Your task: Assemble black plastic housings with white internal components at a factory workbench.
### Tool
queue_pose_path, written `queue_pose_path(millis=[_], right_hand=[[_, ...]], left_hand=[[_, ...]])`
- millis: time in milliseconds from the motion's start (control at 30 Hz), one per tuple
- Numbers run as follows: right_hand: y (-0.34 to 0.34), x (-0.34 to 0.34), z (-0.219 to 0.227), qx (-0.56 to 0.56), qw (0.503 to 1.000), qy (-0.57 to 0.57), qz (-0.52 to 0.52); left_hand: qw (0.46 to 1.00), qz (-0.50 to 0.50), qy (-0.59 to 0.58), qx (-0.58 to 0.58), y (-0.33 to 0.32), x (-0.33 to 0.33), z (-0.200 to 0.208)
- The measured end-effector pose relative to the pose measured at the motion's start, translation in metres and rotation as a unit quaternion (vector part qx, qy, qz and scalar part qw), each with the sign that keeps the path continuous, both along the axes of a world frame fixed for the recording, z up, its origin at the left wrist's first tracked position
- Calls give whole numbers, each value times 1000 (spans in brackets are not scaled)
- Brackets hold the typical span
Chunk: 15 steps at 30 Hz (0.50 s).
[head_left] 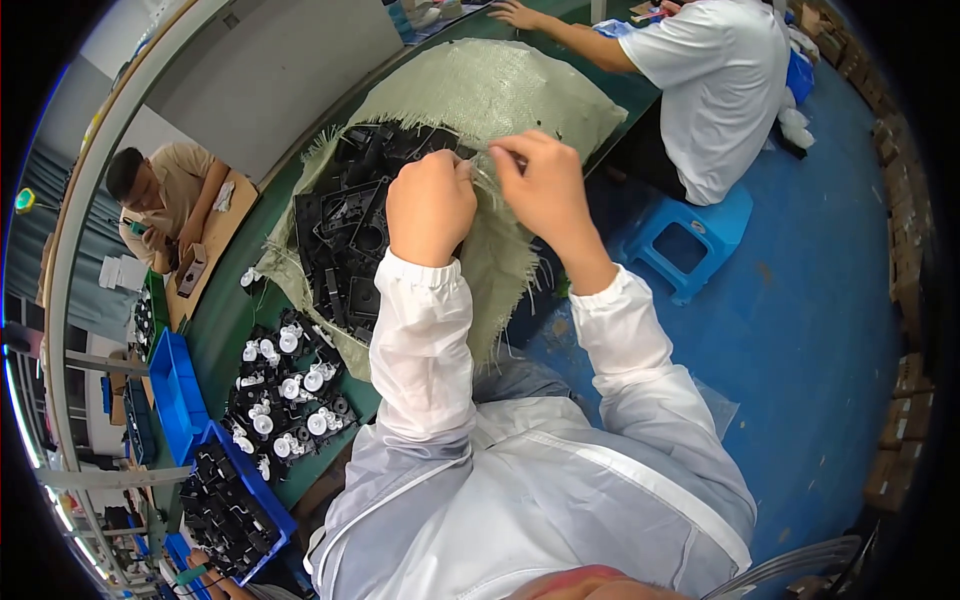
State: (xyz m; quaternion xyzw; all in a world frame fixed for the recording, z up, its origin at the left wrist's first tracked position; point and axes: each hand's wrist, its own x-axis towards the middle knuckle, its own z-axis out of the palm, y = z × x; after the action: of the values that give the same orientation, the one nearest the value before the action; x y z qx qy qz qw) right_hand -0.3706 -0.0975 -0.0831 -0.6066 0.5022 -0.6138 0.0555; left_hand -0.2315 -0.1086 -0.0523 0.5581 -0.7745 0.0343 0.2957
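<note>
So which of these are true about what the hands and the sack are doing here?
1. Both hands, left hand and right hand, pinch the edge of the woven sack. True.
2. The sack holds white bottles. False: black plastic parts show in its opening.
3. A blue stool stands on the floor. True.
4. The blue bin at lower left is red. False: it is blue, with black parts inside.

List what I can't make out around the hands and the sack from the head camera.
- Left hand: its fingertips are curled out of view behind the knuckles.
- What the right hand pinches at the sack edge: too thin to tell.
- Black plastic parts: most are covered by the sack.
- Blue bin: blurred near the picture's rim.
</note>
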Motion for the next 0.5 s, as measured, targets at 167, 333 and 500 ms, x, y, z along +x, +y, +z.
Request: queue_pose_path(millis=[167,333,500], right_hand=[[-3,12,-3,23,998,66,8],[83,-48,-12,94,995,-32,-28],[170,-127,-29,132,928,-14,-348]], left_hand=[[998,21,11,-50,11,2,5],[971,9,-40,-237,59,-22,-40],[907,-407,-108,14,161,-137,-210]])
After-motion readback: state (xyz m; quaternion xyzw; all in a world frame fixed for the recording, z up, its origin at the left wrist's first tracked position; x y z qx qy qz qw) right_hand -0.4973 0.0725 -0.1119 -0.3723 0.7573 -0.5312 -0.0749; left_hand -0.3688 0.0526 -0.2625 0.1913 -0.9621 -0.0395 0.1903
